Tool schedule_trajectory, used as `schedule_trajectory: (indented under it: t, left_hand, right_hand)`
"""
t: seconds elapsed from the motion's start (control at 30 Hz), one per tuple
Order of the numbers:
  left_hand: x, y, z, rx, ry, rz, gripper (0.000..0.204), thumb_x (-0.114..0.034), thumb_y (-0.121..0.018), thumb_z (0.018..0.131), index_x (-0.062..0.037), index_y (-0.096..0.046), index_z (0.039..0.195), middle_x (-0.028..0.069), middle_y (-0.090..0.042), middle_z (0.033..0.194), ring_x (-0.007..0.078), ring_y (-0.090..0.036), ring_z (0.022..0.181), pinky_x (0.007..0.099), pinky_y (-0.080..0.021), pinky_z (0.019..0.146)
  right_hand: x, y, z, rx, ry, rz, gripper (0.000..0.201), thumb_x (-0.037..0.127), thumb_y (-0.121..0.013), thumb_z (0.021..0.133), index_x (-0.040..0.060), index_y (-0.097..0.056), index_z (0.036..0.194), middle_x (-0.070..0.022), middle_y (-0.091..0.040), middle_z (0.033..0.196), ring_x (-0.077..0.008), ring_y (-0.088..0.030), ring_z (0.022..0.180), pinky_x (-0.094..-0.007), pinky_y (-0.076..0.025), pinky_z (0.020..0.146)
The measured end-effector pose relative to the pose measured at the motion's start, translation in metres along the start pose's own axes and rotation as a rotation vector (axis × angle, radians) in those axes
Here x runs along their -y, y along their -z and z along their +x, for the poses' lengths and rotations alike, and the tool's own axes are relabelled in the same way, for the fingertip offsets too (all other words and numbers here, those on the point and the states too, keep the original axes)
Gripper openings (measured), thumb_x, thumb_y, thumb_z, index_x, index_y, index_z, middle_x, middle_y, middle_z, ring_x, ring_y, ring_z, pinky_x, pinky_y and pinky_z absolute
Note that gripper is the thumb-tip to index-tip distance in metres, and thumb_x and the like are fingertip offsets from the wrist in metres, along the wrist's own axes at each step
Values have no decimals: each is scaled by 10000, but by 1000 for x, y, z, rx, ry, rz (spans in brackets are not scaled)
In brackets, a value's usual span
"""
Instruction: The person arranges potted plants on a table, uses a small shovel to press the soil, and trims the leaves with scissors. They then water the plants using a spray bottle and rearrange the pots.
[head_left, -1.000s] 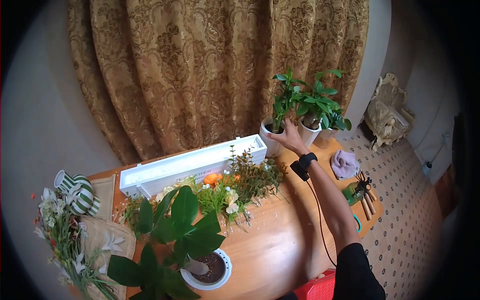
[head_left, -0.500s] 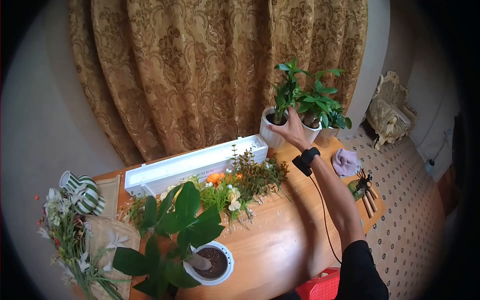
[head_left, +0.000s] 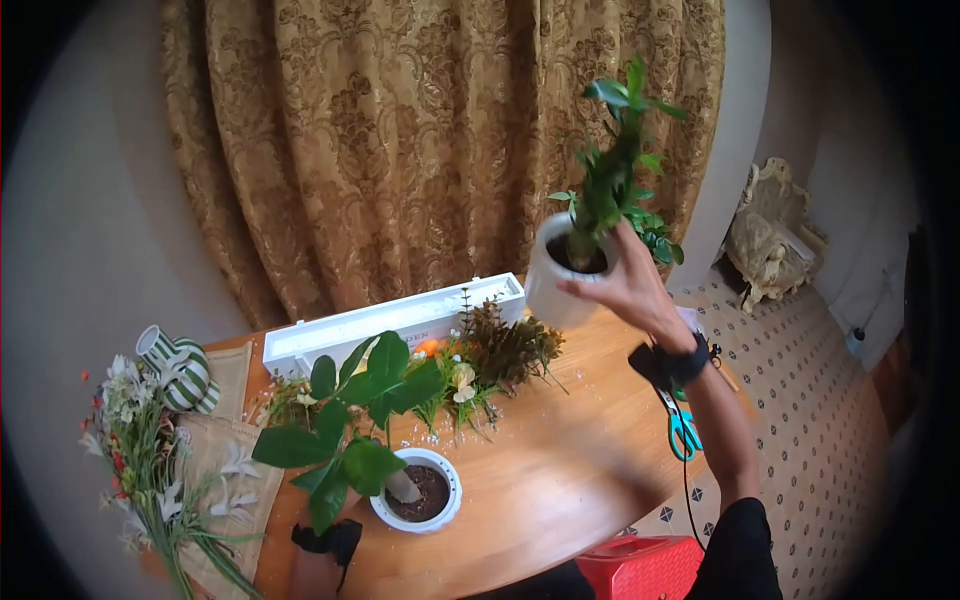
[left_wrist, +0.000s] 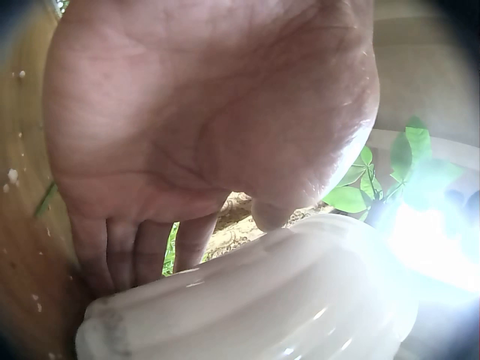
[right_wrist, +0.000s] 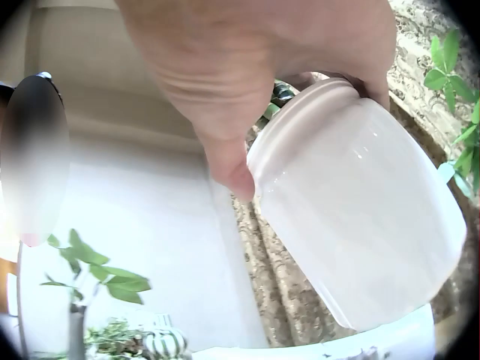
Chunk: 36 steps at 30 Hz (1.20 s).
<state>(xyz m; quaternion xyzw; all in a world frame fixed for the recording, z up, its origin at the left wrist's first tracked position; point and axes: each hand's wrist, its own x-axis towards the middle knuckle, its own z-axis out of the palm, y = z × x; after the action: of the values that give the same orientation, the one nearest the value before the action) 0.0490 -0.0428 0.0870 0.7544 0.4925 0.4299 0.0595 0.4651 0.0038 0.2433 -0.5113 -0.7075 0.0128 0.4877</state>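
Observation:
My right hand [head_left: 635, 285] grips the rim of a tall white pot [head_left: 560, 295] holding a leafy green plant [head_left: 612, 180], raised and tilted. In the right wrist view, the thumb and fingers of my right hand [right_wrist: 262, 60] lie on either side of the smooth pot [right_wrist: 360, 202]. A broad-leaved plant [head_left: 375, 390] grows in a low white pot [head_left: 457, 490] near the table's front; its leaves hide my left hand, with only the banded wrist showing. In the left wrist view, my left hand [left_wrist: 210, 112] holds a ribbed white pot [left_wrist: 255, 307], fingers partly hidden behind it.
Behind the plants lies a long white planter [head_left: 300, 355], with artificial flowers [head_left: 463, 383] along its front. At left are a striped vase [head_left: 180, 375] and a white-flower bunch [head_left: 165, 490]. Teal scissors [head_left: 684, 435] lie at right; a red stool [head_left: 645, 570] stands below the table edge.
My right hand has lifted the tall potted plant and brought it nearer, tilting it. My left wrist has appeared beside the low pot, whose plant has shifted. The scissors are uncovered.

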Motion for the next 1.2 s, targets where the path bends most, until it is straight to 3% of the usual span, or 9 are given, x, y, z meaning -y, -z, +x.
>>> schedule_trajectory:
  t: [0.07,0.17,0.23,0.43,0.77,0.87,0.93,1.07,1.2]
  left_hand:
    - [8,-1,-5,57,-18,-4,140,-188,-797,878,-66,-733,903,89,-722,818,217,-675,724,385,-530,670]
    - [70,-28,-22,75,313,-638,84,-132,-742,909,-56,-726,876,70,-715,801,205,-677,728,363,-541,682]
    - [88,-31,-26,276,317,-800,47,-64,-679,936,-40,-712,913,61,-713,852,193,-680,772,348,-552,711]
    - [125,-60,-40,371,472,-1223,146,32,-629,937,-24,-627,1071,79,-684,990,199,-674,905,348,-559,821]
    - [147,-67,-49,394,430,-1014,191,79,-625,909,-13,-603,1075,97,-678,1008,209,-680,935,372,-567,871]
    - [149,-69,-50,378,616,-1384,191,72,-623,917,-20,-603,1083,98,-675,1019,214,-677,956,377,-568,874]
    - [138,-63,-49,412,476,-949,180,49,-623,937,-29,-605,1098,101,-670,1039,220,-672,988,391,-567,896]
    - [125,-53,-47,371,491,-844,152,33,-628,949,-40,-605,1080,101,-664,1043,224,-668,1003,404,-562,922]
    - [166,-76,-64,403,638,-1281,255,-54,-600,995,21,-601,1239,129,-671,1138,236,-661,1050,397,-544,969]
  right_hand:
    - [24,-1,-36,91,-39,117,944,336,-930,673,-1,-460,1420,-196,-593,1263,-284,-597,1192,-420,-482,1027]
    - [48,-12,-92,220,-175,316,900,175,-944,684,0,-460,1422,-108,-570,1338,-218,-550,1260,-377,-417,1115]
    - [46,-27,-127,250,-166,203,914,306,-923,663,4,-480,1404,-184,-590,1246,-314,-604,1183,-420,-478,1022]
    - [75,-52,-169,332,-238,84,864,373,-903,668,-10,-513,1337,-216,-583,1166,-382,-577,1087,-429,-476,941]
    - [88,-78,-189,361,-248,54,957,417,-896,705,-27,-432,1414,-278,-488,1373,-442,-470,1275,-473,-421,1062]
    - [88,-78,-189,363,-230,46,987,439,-894,709,-35,-416,1430,-286,-481,1379,-454,-452,1291,-482,-418,1068]
    - [88,-77,-191,362,-246,50,1000,420,-903,711,-38,-402,1444,-281,-479,1394,-442,-458,1304,-472,-418,1075]
    - [80,-72,-191,337,-271,335,1036,328,-932,714,-38,-356,1493,-254,-492,1431,-376,-503,1319,-430,-413,1095]
    - [63,-68,-201,366,-319,410,1038,279,-947,703,-30,-364,1505,-236,-517,1443,-329,-529,1328,-399,-403,1113]
